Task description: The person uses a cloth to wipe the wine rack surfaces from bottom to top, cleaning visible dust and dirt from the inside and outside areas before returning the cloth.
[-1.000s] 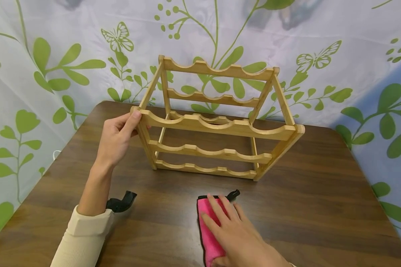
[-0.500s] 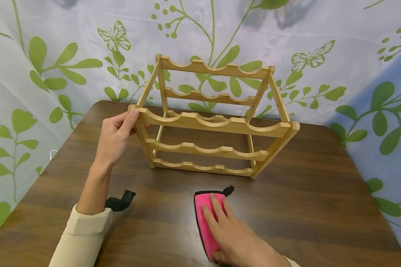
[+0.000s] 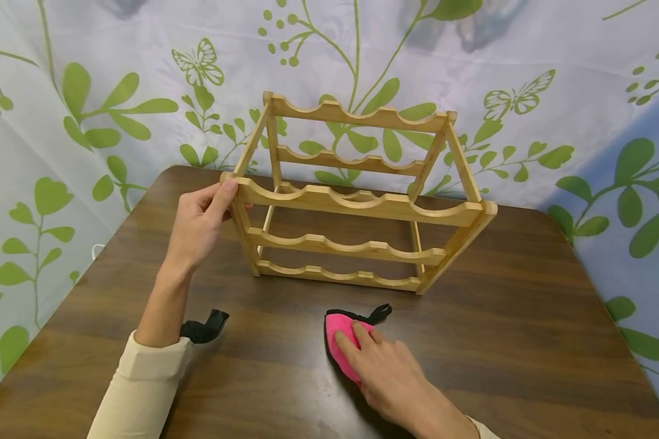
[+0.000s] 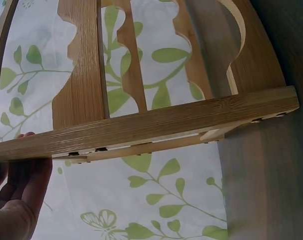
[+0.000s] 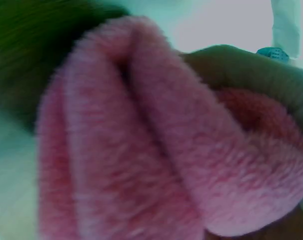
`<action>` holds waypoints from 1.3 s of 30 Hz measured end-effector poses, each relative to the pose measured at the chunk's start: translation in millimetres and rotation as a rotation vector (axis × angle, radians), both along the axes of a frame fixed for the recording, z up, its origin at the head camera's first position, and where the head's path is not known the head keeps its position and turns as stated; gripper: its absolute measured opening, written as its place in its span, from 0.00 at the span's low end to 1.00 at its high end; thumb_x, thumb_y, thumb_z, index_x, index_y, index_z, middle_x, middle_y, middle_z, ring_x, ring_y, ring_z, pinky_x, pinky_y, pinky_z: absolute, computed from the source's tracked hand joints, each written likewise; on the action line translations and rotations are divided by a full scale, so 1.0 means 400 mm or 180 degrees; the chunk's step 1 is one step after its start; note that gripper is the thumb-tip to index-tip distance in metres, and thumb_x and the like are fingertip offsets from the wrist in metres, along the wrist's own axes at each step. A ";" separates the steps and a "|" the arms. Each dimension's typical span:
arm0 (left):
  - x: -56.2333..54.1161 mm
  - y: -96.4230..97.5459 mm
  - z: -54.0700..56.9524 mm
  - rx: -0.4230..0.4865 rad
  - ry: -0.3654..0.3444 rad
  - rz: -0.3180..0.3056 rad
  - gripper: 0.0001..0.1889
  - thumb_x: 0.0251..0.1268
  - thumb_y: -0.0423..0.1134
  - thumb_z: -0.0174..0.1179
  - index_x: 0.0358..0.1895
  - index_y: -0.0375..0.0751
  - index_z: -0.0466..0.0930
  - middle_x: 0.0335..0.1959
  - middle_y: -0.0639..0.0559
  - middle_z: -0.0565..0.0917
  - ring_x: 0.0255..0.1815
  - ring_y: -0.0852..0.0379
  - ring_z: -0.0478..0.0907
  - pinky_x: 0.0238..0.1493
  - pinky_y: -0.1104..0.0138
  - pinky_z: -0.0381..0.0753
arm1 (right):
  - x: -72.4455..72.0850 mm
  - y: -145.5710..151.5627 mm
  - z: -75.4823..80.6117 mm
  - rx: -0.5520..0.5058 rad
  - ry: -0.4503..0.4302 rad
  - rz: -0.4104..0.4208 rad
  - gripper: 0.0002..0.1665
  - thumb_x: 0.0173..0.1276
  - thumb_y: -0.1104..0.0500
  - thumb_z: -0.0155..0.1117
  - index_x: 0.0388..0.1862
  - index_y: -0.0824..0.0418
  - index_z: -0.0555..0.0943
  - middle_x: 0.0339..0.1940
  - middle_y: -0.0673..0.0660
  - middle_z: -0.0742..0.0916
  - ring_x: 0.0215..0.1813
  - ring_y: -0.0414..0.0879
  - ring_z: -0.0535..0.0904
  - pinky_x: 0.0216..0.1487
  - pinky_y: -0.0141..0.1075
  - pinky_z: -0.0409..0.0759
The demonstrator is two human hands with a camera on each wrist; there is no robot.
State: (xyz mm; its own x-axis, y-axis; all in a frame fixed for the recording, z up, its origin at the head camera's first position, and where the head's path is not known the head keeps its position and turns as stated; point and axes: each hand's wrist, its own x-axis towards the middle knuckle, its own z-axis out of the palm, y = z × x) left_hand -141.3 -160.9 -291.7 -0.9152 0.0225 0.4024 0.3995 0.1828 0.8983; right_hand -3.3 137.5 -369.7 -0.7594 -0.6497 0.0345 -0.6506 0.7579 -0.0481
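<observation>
A light wooden wine rack (image 3: 357,206) with scalloped rails stands on the table. My left hand (image 3: 196,227) grips its front left top corner, the thumb lying over the front post. In the left wrist view, fingers (image 4: 36,185) reach around the rack's side post (image 4: 156,122). In front of the rack, my right hand (image 3: 392,378) holds a pink cloth (image 3: 343,344) with black edging and a black loop, bunched under the fingers. Seen from the right wrist, the plush cloth (image 5: 126,160) is folded up thickly and hides most of the hand.
The brown wooden table (image 3: 527,317) extends to both sides. Behind it hangs a white backdrop (image 3: 329,55) printed with green leaves and butterflies. A black curved piece (image 3: 204,329) shows beside my left wrist.
The right hand has gone from lying flat-fingered on the cloth to gathering it up, and the cloth is now crumpled and shorter. The left hand keeps its grip on the rack.
</observation>
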 end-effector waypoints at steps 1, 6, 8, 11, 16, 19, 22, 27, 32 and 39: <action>0.000 -0.002 -0.001 -0.0006 -0.0001 0.0004 0.23 0.78 0.46 0.50 0.43 0.24 0.83 0.32 0.39 0.85 0.39 0.50 0.84 0.45 0.68 0.83 | -0.002 0.001 -0.003 -0.0011 0.0082 0.0003 0.38 0.44 0.60 0.81 0.54 0.56 0.73 0.52 0.63 0.82 0.43 0.56 0.82 0.16 0.41 0.75; 0.000 -0.010 -0.007 -0.0119 0.0011 0.0029 0.24 0.78 0.47 0.49 0.42 0.24 0.83 0.33 0.41 0.86 0.39 0.51 0.85 0.45 0.69 0.83 | -0.010 0.002 -0.005 -0.0458 0.0175 -0.0145 0.42 0.45 0.54 0.82 0.61 0.52 0.75 0.53 0.59 0.84 0.42 0.51 0.85 0.19 0.41 0.77; 0.000 -0.011 -0.008 -0.0216 0.0028 0.0043 0.24 0.79 0.47 0.48 0.42 0.25 0.83 0.32 0.43 0.86 0.39 0.51 0.85 0.45 0.70 0.83 | -0.013 -0.007 0.003 -0.0862 0.0370 -0.0196 0.43 0.45 0.54 0.81 0.63 0.51 0.75 0.56 0.59 0.83 0.45 0.52 0.85 0.22 0.43 0.80; -0.003 -0.011 -0.007 -0.0346 0.0044 0.0021 0.24 0.80 0.47 0.47 0.43 0.27 0.83 0.32 0.45 0.86 0.39 0.53 0.84 0.46 0.69 0.83 | -0.022 -0.034 0.041 -0.1589 0.0955 -0.0128 0.41 0.48 0.53 0.79 0.64 0.54 0.77 0.60 0.61 0.81 0.52 0.55 0.83 0.27 0.49 0.85; -0.012 -0.008 -0.002 -0.0386 0.0029 -0.0153 0.26 0.81 0.48 0.42 0.44 0.26 0.81 0.36 0.40 0.83 0.42 0.51 0.83 0.51 0.65 0.82 | -0.069 -0.094 0.141 -0.2381 0.2530 0.0240 0.25 0.63 0.51 0.68 0.55 0.63 0.80 0.52 0.70 0.81 0.47 0.62 0.82 0.32 0.53 0.85; -0.013 -0.010 -0.004 -0.0417 -0.0011 -0.0200 0.27 0.82 0.49 0.39 0.48 0.25 0.79 0.39 0.37 0.82 0.44 0.48 0.82 0.53 0.62 0.81 | -0.107 -0.132 0.185 -0.2445 0.3166 0.0278 0.23 0.63 0.52 0.67 0.52 0.64 0.78 0.48 0.72 0.80 0.43 0.62 0.80 0.32 0.52 0.86; -0.012 -0.016 -0.009 -0.0493 -0.0034 -0.0163 0.29 0.82 0.50 0.35 0.52 0.26 0.78 0.39 0.37 0.82 0.44 0.47 0.81 0.53 0.61 0.81 | -0.141 -0.171 0.202 -0.2367 0.3315 0.0210 0.26 0.60 0.53 0.70 0.54 0.62 0.76 0.49 0.71 0.78 0.46 0.62 0.79 0.35 0.51 0.86; -0.011 -0.025 -0.014 -0.0523 -0.0020 -0.0051 0.32 0.82 0.52 0.32 0.49 0.26 0.80 0.40 0.40 0.83 0.45 0.54 0.81 0.52 0.61 0.81 | -0.196 -0.242 0.200 -0.2078 0.3288 0.0136 0.29 0.59 0.52 0.71 0.58 0.58 0.76 0.54 0.69 0.76 0.55 0.62 0.76 0.46 0.47 0.85; -0.011 -0.028 -0.014 -0.0476 0.0039 -0.0087 0.30 0.82 0.51 0.35 0.44 0.27 0.81 0.39 0.43 0.83 0.45 0.55 0.81 0.49 0.66 0.82 | -0.244 -0.299 0.196 -0.1525 0.3233 0.0068 0.28 0.66 0.46 0.65 0.62 0.55 0.79 0.65 0.68 0.74 0.68 0.62 0.69 0.52 0.40 0.82; -0.012 -0.027 -0.009 -0.0509 0.0060 -0.0038 0.31 0.82 0.50 0.34 0.43 0.27 0.81 0.37 0.45 0.83 0.42 0.58 0.81 0.47 0.68 0.82 | -0.285 -0.333 0.187 -0.0898 0.3045 -0.0204 0.33 0.68 0.38 0.60 0.70 0.47 0.74 0.73 0.64 0.69 0.75 0.60 0.60 0.32 0.35 0.77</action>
State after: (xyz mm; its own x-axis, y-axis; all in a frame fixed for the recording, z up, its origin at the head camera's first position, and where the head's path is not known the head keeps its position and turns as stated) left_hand -146.1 -171.7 -295.2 -0.9068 0.0986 0.4098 0.4189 0.3181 0.8505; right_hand -117.4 4.3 -294.9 -0.3648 -0.4823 0.7965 -0.4680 0.8345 0.2909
